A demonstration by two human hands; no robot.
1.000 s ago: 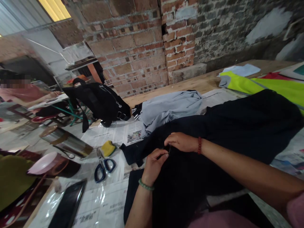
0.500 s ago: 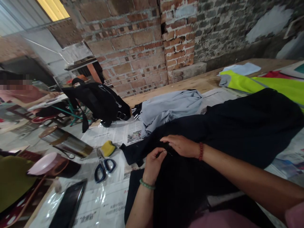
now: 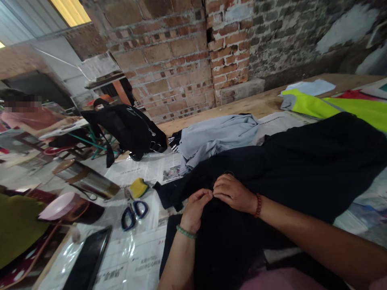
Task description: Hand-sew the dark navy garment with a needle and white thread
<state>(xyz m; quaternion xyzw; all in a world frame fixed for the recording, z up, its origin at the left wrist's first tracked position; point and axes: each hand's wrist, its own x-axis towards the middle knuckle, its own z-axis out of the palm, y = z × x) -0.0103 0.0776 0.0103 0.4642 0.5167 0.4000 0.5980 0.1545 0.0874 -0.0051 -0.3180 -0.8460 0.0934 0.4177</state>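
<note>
A dark navy garment [image 3: 290,173] lies bunched across the table and toward my lap. Over its near part my left hand [image 3: 195,207], with a green bead bracelet, is closed, thumb and forefinger pinched together. My right hand [image 3: 234,193], wearing a red bead bracelet, is closed too, its fingertips meeting those of the left. Whatever sits between the fingertips is too small to name. A fine thread-like loop [image 3: 230,173] shows just above the right knuckles. Left of the hands lie blue-handled scissors [image 3: 134,213] and a yellow sponge [image 3: 139,187].
Newspaper under clear plastic [image 3: 142,257] covers the table. A phone [image 3: 87,257], a lidded cup [image 3: 71,207] and a steel flask [image 3: 86,179] stand or lie at the left. Behind are a black bag [image 3: 133,131], grey cloth [image 3: 217,133] and neon-yellow clothing [image 3: 314,104]. Another person [image 3: 33,117] sits far left.
My right hand's fingers, stretched out before, have curled in and come together with the left fingertips. The thin strand seen at the left fingertips is now hidden.
</note>
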